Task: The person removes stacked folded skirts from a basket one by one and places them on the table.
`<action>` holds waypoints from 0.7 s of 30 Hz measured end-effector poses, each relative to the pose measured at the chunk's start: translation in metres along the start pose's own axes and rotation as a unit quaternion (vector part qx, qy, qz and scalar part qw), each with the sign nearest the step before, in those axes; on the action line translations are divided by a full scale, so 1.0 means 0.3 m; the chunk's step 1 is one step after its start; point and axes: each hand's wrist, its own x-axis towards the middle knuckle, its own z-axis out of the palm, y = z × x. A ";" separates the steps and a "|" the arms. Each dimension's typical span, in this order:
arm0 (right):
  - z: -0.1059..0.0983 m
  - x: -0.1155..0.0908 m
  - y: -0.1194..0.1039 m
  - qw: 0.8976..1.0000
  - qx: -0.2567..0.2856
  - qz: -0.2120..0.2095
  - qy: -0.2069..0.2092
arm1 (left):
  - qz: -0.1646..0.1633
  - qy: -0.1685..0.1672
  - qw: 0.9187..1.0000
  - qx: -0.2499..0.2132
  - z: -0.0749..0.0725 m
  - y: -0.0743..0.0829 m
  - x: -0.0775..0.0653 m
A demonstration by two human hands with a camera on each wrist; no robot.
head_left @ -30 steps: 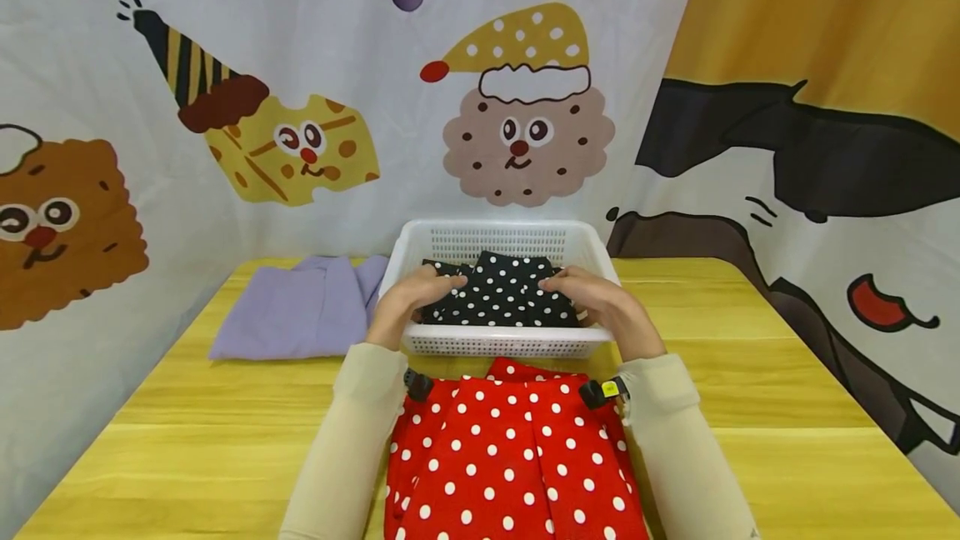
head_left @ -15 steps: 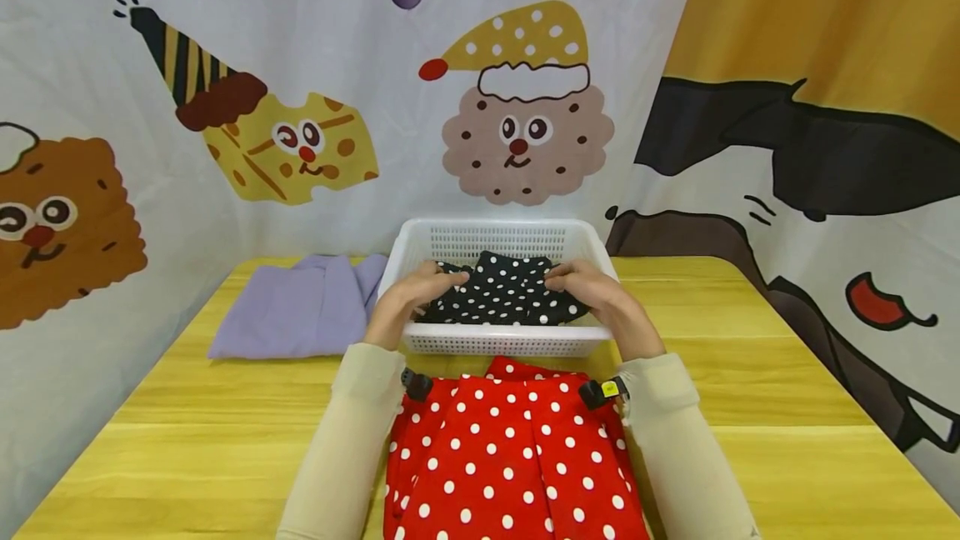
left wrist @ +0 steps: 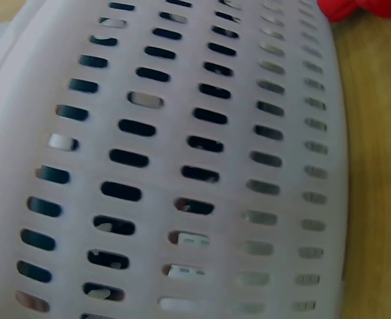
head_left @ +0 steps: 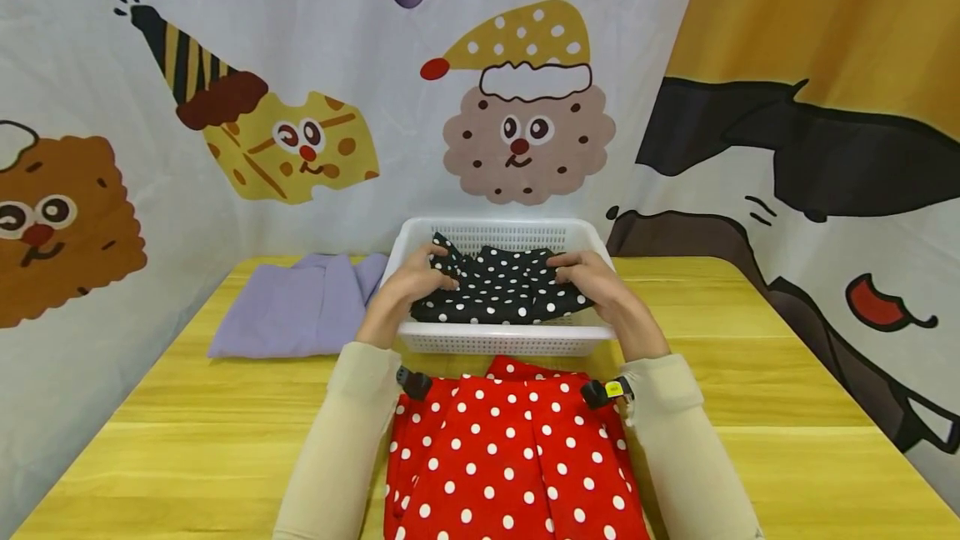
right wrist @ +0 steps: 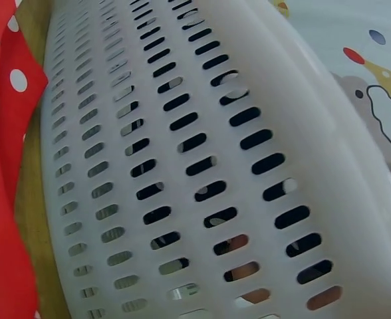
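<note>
A black garment with white polka dots point(head_left: 495, 283) lies folded inside a white plastic basket point(head_left: 502, 342), its left corner raised. My left hand point(head_left: 414, 280) reaches over the basket's left side, index finger and thumb spread apart on the garment's left end. At the other end, my right hand point(head_left: 596, 280) touches the garment with extended fingers and thumb. The basket wall point(left wrist: 175, 146) fills the left wrist view, with the dark cloth showing through its slots. In the right wrist view, skin shows through the lower slots of the basket wall point(right wrist: 175, 166).
A folded red garment with white dots point(head_left: 510, 457) lies on the wooden table point(head_left: 780, 382) between the forearms, in front of the basket. Folded lilac clothing point(head_left: 292, 311) rests left of the basket. Behind stands a white cloth backdrop point(head_left: 330, 7) with cartoon pictures.
The black garment's left corner has risen and its front edge has spread out in the basket. The left hand's fingers have moved up and parted from the thumb; the right hand has shifted slightly.
</note>
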 end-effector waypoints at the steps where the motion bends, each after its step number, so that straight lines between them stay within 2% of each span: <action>1: 0.000 -0.003 -0.003 1.000 -0.002 -0.001 0.003 | 0.005 0.008 1.000 0.005 0.001 0.000 0.000; 6: 0.000 -0.014 -0.017 1.000 -0.015 -0.005 0.013 | 0.016 0.031 0.999 0.024 -0.002 0.005 -0.004; 11: 0.001 -0.019 -0.034 0.999 -0.038 -0.011 0.030 | 0.018 0.043 0.999 0.009 -0.012 0.012 -0.013; 18: -0.002 -0.035 -0.059 0.998 -0.053 -0.028 0.034 | 0.031 0.083 0.995 -0.049 -0.028 0.016 -0.014; 21: -0.007 -0.044 -0.066 0.998 -0.049 -0.029 0.039 | 0.029 0.075 0.992 -0.094 -0.041 0.022 -0.019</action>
